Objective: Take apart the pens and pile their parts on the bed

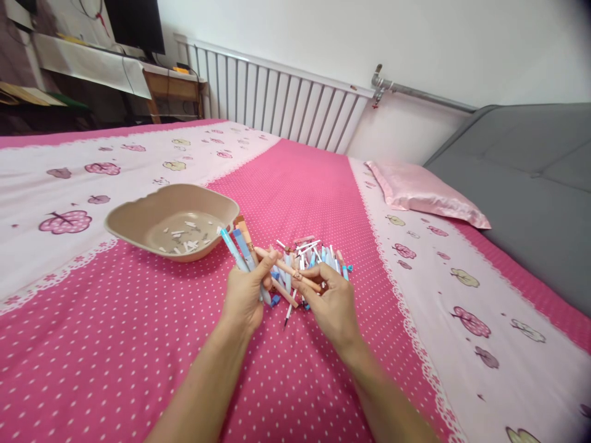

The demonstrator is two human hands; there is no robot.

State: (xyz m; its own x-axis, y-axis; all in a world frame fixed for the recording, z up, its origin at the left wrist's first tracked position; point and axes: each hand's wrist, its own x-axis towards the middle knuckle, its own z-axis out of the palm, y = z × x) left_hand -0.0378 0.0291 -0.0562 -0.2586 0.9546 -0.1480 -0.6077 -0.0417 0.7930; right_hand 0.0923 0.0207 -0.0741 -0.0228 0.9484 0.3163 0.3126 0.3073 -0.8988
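Note:
My left hand (pixel 244 292) is closed around a bundle of pens (pixel 240 243), blue and peach ones that stick up and away from me. My right hand (pixel 330 301) pinches one peach pen (pixel 289 269) that lies across between both hands, its far end near my left thumb. Just beyond my hands a pile of pens (pixel 314 255) in blue, white and peach lies on the pink dotted bedspread (pixel 138 344).
A beige bowl (pixel 133 215) with small white bits inside sits on the bed to the left of the pile. A pink pillow (pixel 427 194) lies at the right, by a grey headboard (pixel 526 184). A white radiator (pixel 277 101) stands behind the bed.

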